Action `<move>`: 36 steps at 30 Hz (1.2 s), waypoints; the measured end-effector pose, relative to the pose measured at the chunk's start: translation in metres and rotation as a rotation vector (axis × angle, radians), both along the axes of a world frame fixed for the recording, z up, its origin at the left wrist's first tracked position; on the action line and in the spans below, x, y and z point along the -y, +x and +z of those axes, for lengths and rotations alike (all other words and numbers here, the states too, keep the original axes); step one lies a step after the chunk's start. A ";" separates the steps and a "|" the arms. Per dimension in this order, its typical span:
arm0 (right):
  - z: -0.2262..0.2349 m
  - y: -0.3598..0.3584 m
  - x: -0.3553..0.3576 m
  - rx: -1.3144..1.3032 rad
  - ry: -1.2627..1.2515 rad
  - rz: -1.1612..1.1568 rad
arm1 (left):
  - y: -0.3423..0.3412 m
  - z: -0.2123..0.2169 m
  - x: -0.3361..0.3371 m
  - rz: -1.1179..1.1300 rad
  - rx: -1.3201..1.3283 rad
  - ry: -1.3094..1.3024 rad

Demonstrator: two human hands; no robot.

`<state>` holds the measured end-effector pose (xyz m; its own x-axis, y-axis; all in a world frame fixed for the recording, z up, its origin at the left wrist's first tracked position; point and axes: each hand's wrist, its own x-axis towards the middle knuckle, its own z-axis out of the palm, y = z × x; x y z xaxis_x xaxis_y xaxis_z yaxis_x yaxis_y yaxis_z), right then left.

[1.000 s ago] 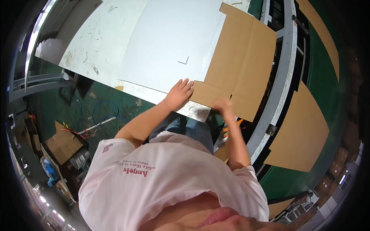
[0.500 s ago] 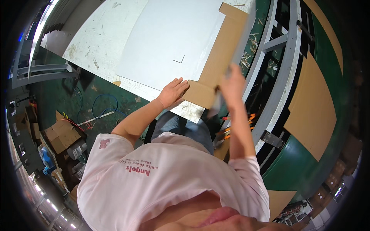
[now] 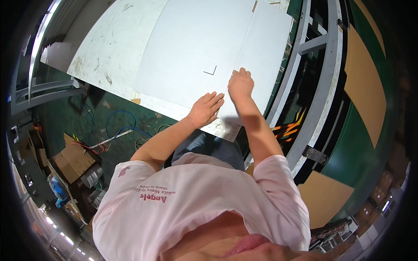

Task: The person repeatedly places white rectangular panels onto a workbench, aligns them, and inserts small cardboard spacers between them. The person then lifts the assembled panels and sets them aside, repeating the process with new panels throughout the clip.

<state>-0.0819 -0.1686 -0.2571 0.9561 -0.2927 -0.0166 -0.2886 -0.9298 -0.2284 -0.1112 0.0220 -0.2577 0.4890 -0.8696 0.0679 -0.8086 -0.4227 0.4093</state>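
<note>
On the scuffed white worktable (image 3: 109,52), a large white sheet (image 3: 196,48) lies flat, reaching from the near edge away to the far side, with a narrower white flap (image 3: 267,52) folded over along its right side. The fold line between them runs near to far, tilting slightly rightward as it recedes (this is the sheet's long axis as seen from above). The left hand (image 3: 207,108) rests palm down with fingers spread on the near end of the sheet, just left of that fold, grasping nothing. The right hand (image 3: 241,85) sits a little farther along, right on the fold, with fingers curled down against the flap's edge; whether it pinches the edge or only presses cannot be told. The hands are close together, not touching. A grey metal frame (image 3: 322,78) runs along the table's right.
</note>
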 end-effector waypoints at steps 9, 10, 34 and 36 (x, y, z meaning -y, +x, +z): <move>-0.022 -0.069 0.124 0.522 0.165 -0.508 | 0.015 0.002 0.007 -0.242 0.056 0.171; -0.013 -0.096 0.138 0.534 0.067 -0.554 | 0.014 0.004 0.008 -0.240 0.064 0.157; 0.253 -0.261 0.219 0.026 -0.092 -0.501 | 0.005 0.015 0.011 -0.184 0.126 0.232; 0.315 -0.234 0.180 0.101 0.192 -0.431 | 0.004 0.018 0.011 -0.175 0.121 0.212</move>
